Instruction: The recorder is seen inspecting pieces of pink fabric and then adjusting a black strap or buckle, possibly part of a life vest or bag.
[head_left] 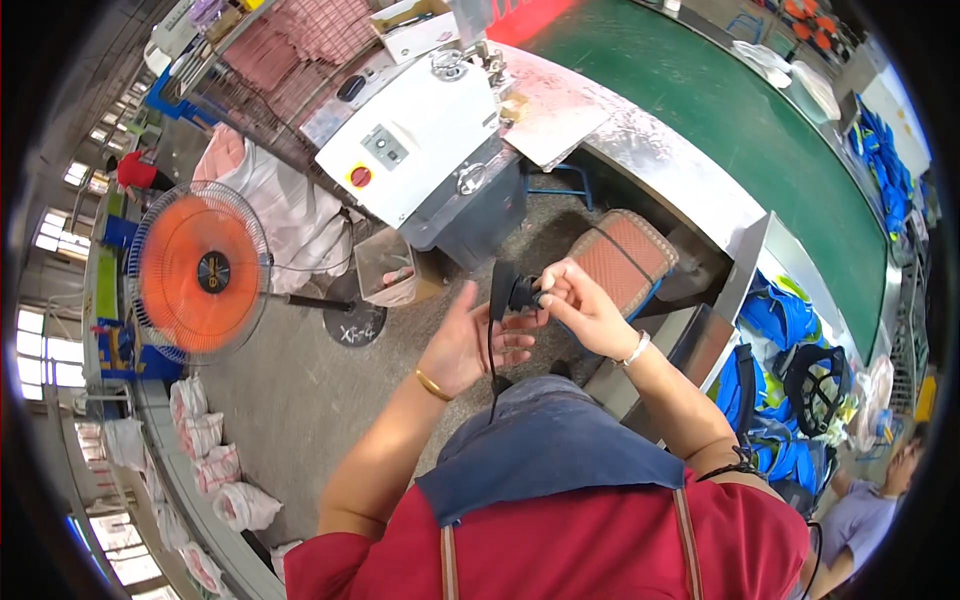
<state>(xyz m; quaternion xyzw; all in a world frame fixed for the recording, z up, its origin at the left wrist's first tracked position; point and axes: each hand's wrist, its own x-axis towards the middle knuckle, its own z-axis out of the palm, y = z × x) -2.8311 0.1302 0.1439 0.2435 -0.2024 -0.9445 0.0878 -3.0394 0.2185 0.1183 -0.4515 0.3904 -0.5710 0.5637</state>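
A black strap-like piece (503,288) with a rounded dark part at its right side is up in front of my apron, and a thin black cord or band hangs down from it. My left hand (462,345) supports it, thumb raised and fingers reaching underneath, with the cord running across the palm side. At its right end my right hand (588,315) pinches the dark part between thumb and fingertips. The exact kind of piece is too small to make out.
A white machine (410,140) with a red knob stands ahead. An orange fan (205,272) is at left, beside an open carton (385,250). A cushioned stool (622,262) sits ahead right. Blue strapped goods (785,400) fill the right side, below a green conveyor belt (690,110).
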